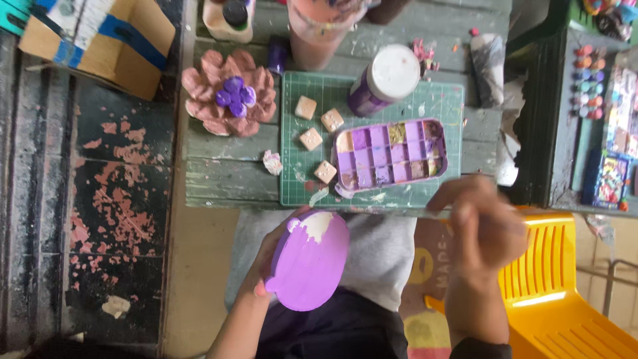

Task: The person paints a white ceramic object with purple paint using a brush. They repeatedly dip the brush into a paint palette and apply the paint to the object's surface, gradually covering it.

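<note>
Centrally, over the person's lap: one flat oval clay piece painted purple (310, 260), with a bare cream patch at its upper end. Its long axis runs from lower left to upper right, the unpainted end pointing toward the table edge.
- Left hand (266, 266): fingers curled around the oval's left rim from behind, holding it.
- Right hand (482, 229): blurred, fingers pinched narrow on a thin brush handle (442, 214), just below the table edge, apart from the oval.
- Green cutting mat (299, 179) on the worn green wooden table (226, 169), directly above the oval.
- Lilac rectangular paint palette tray (389, 154) on the mat, between the two hands' height and the table's far side.
- Four small tan square tiles (311, 138), left of the tray.
- Purple jar with white lid (385, 78), behind the tray.
- Pink clay flower with purple centre (231, 93), left of the mat.
- Yellow plastic chair (551, 292), to the right.
</note>
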Demonstrator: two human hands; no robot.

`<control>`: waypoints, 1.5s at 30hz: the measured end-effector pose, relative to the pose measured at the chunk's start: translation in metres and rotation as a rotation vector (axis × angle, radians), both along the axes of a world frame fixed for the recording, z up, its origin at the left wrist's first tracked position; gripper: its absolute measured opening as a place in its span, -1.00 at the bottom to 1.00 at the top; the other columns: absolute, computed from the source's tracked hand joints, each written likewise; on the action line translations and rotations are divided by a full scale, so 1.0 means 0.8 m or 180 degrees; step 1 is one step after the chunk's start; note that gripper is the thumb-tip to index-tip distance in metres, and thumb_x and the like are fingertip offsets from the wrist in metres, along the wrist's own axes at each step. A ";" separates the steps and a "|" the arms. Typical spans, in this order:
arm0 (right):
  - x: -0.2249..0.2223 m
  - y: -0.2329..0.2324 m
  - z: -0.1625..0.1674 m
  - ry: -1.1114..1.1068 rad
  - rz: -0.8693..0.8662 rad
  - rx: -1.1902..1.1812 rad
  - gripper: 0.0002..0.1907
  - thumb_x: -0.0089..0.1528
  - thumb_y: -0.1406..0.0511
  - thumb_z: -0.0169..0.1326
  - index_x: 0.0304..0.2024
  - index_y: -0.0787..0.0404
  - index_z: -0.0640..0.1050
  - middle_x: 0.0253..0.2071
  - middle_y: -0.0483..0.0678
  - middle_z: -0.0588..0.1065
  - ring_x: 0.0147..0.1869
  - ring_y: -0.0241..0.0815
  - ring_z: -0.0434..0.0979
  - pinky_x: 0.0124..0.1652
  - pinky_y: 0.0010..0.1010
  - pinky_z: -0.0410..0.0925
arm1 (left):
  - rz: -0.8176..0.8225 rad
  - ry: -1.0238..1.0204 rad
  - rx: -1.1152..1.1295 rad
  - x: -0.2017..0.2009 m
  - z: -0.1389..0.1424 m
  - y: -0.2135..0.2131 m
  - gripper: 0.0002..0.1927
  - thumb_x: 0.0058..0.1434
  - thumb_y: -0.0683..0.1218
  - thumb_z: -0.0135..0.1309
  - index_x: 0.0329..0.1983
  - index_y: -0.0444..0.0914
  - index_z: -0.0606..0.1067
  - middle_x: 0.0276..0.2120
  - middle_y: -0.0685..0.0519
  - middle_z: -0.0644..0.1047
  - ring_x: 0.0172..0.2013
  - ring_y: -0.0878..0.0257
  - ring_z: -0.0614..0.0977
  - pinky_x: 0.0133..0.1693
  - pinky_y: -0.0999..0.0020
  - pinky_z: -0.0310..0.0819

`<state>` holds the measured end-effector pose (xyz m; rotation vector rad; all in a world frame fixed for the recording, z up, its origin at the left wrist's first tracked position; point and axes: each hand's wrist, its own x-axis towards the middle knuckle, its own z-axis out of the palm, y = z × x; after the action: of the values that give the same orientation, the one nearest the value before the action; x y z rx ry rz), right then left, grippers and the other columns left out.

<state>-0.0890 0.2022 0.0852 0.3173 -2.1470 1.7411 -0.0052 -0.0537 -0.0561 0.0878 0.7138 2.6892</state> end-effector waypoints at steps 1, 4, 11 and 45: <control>-0.022 -0.002 0.003 0.0176 -0.0114 -0.0030 -0.90 0.43 0.42 -0.01 -0.18 0.37 0.44 -0.35 -0.01 0.46 -0.26 -0.17 0.53 -0.25 -0.42 0.46 | 0.0052 0.0092 -0.0178 -0.007 0.008 -0.004 0.47 -0.32 0.41 0.54 0.51 -0.38 0.09 0.42 -0.20 0.30 0.42 -0.10 0.36 0.47 -0.12 0.20; -0.090 -0.016 0.018 0.0442 -0.0388 -0.0097 -0.91 0.48 0.45 0.04 -0.09 0.42 0.43 -0.17 0.03 0.49 -0.20 -0.26 0.53 -0.14 -0.43 0.45 | 0.0164 0.0521 -0.0748 -0.027 0.035 -0.013 0.38 -0.21 0.31 0.58 0.52 -0.39 0.12 0.42 -0.21 0.33 0.44 -0.06 0.37 0.48 -0.03 0.21; -0.195 -0.080 0.064 0.1094 -0.0126 0.1831 -0.95 0.49 0.46 0.19 -0.10 0.33 0.57 -0.21 0.02 0.57 -0.20 -0.16 0.58 -0.16 -0.38 0.41 | 0.0657 0.1292 -0.2049 -0.063 0.071 -0.012 0.23 -0.13 0.25 0.54 0.50 -0.37 0.22 0.47 -0.17 0.25 0.44 0.00 0.41 0.29 0.16 0.49; -0.277 -0.098 0.071 0.1438 0.0250 0.2505 -0.87 0.40 0.32 0.20 -0.17 0.28 0.62 -0.25 0.04 0.53 0.01 0.03 0.40 0.01 -0.16 0.27 | 0.0393 0.0621 -0.1848 -0.053 0.050 -0.008 0.28 -0.24 0.22 0.51 0.49 -0.35 0.18 0.43 -0.17 0.26 0.41 -0.05 0.41 0.17 0.15 0.55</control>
<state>-0.3108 0.1238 0.1424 0.8986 -2.3635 0.6684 -0.0475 -0.0599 -0.0158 0.1615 1.5719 2.4895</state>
